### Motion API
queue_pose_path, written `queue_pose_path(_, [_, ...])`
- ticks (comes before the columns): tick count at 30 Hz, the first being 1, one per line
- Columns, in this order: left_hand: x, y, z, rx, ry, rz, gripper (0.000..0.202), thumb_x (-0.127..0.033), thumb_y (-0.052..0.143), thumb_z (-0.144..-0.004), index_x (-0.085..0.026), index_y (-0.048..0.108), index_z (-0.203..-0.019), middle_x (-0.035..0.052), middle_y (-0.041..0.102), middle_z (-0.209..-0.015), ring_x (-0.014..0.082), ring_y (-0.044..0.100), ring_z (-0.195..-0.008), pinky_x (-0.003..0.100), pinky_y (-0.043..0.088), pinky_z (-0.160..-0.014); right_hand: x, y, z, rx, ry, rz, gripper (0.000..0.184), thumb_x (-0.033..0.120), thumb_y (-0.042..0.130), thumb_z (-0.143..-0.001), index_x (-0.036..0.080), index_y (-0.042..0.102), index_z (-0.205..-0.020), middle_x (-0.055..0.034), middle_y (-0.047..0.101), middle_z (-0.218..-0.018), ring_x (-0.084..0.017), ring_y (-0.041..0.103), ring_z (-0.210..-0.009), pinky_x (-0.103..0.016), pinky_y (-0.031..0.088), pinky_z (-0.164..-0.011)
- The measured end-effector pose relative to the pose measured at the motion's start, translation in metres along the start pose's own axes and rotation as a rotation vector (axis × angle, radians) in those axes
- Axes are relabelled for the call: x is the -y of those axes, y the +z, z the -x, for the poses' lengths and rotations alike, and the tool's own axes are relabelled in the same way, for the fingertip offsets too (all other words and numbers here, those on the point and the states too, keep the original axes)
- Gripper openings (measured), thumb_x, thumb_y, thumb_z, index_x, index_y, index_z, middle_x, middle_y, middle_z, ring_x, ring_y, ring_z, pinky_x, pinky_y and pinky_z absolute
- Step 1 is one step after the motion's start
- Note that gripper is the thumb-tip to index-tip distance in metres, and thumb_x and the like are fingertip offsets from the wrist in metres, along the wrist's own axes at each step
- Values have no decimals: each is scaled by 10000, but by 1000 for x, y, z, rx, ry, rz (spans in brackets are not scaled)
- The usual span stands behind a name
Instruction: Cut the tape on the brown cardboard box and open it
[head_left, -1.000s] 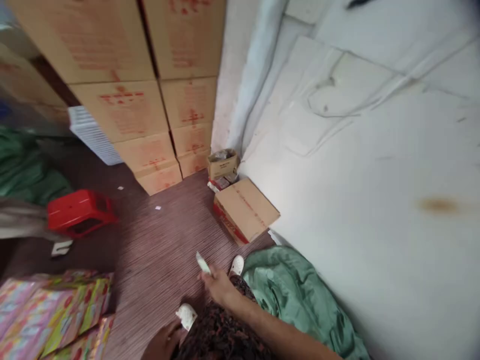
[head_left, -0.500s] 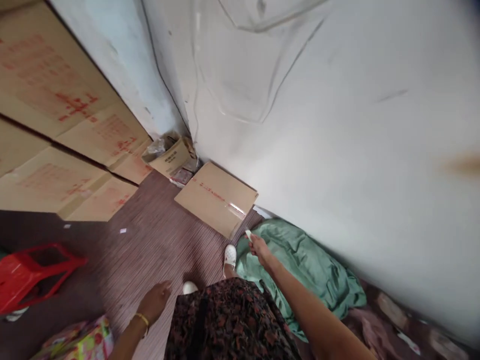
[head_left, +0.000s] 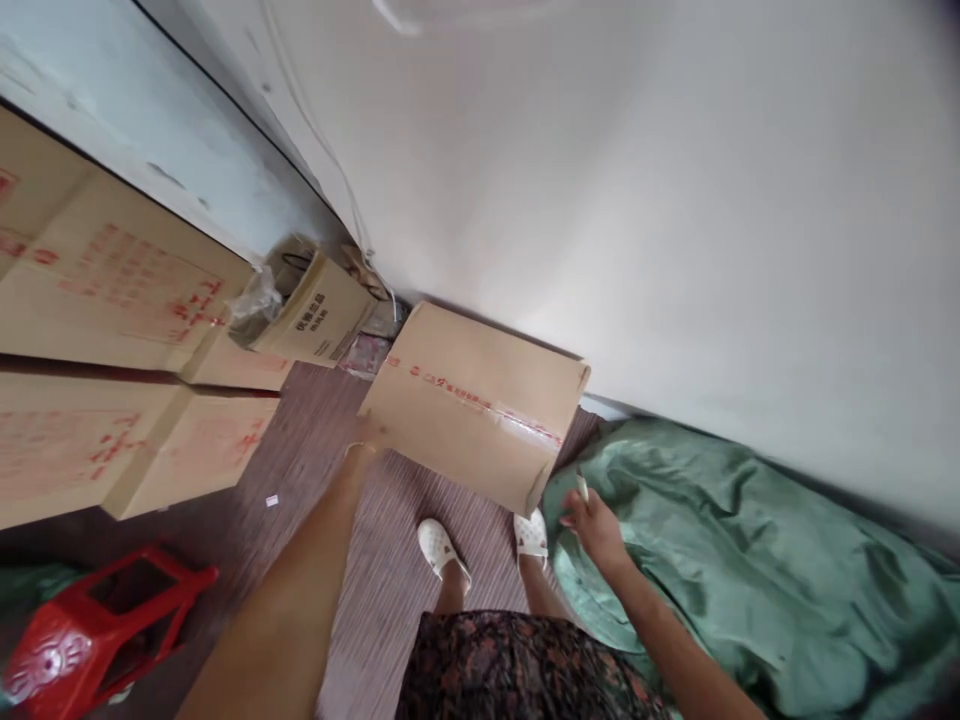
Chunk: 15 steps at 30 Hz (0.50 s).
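Note:
A flat-topped cardboard box (head_left: 480, 390) with red print and a strip of shiny tape lies on the floor by the wall. My left hand (head_left: 369, 432) is stretched out to its left edge, smeared by motion, so its fingers cannot be made out, nor whether they touch the box. In my right hand (head_left: 598, 530), closed, is a slim whitish stick-like object (head_left: 582, 486) whose kind I cannot make out. That hand is beyond the box's near right corner, above a bundled green cloth (head_left: 750, 540).
Large printed cardboard boxes (head_left: 112, 290) are stacked at the left. A smaller open carton (head_left: 319, 310) with clear plastic stands in the corner. At the lower left is an overturned-looking red plastic stool (head_left: 97, 625). The white wall (head_left: 675, 200) rises behind the box.
My left hand has moved forward from beside my body to the box's left edge. The view has come nearer the box. My right hand still holds the whitish object.

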<state>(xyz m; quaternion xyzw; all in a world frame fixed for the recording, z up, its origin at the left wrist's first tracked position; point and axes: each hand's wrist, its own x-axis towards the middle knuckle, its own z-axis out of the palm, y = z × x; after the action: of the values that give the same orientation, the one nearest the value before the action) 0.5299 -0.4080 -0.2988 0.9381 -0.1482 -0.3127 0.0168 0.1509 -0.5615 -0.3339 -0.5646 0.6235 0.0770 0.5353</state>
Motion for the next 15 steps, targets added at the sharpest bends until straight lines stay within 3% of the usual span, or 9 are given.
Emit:
queue_pose_path(4, [2, 13, -52, -7, -68, -19, 468, -244, 468, -951, -57, 427, -1379, 252, 519, -1363, 285, 529, -1235, 388, 407, -1010, 21, 19, -19, 23, -73, 356, 401, 541, 371, -871, 205, 591, -869, -71, 608, -729, -235, 592, -721, -326, 406, -672])
queue_pose_path(7, [7, 22, -68, -5, -94, -10, 545, -312, 507, -943, -42, 394, -1403, 274, 458, -1386, 324, 499, -1253, 409, 388, -1014, 47, 47, -33, 82, -136, 272, 493, 573, 317, -899, 208, 644, -951, -85, 645, -838, -241, 606, -844, -328, 422, -740])
queue_pose_path(10, [8, 28, -71, -49, -92, -4, 577, -345, 571, -908, -28, 432, -1369, 276, 406, -1412, 339, 459, -1278, 422, 355, -1043, 63, 79, -48, 105, -169, 138, 511, 586, 319, -889, 188, 639, -927, -78, 637, -837, -225, 593, -826, -330, 439, -750])
queue_pose_path(13, [8, 29, -71, -135, -107, -23, 506, -377, 551, -904, -25, 539, -1267, 268, 483, -1341, 364, 466, -1265, 499, 348, -1035, 66, 95, -62, 0, -201, 155, 494, 605, 337, -865, 181, 588, -878, -63, 598, -770, -218, 564, -736, -344, 438, -718])
queue_pose_path(15, [10, 28, -76, -165, -142, -21, 436, -361, 521, -907, -45, 601, -1197, 249, 548, -1282, 367, 488, -1249, 522, 363, -1020, 62, 92, -71, -177, -196, 213, 492, 586, 296, -872, 173, 564, -890, -89, 601, -792, -236, 561, -739, -369, 437, -726])
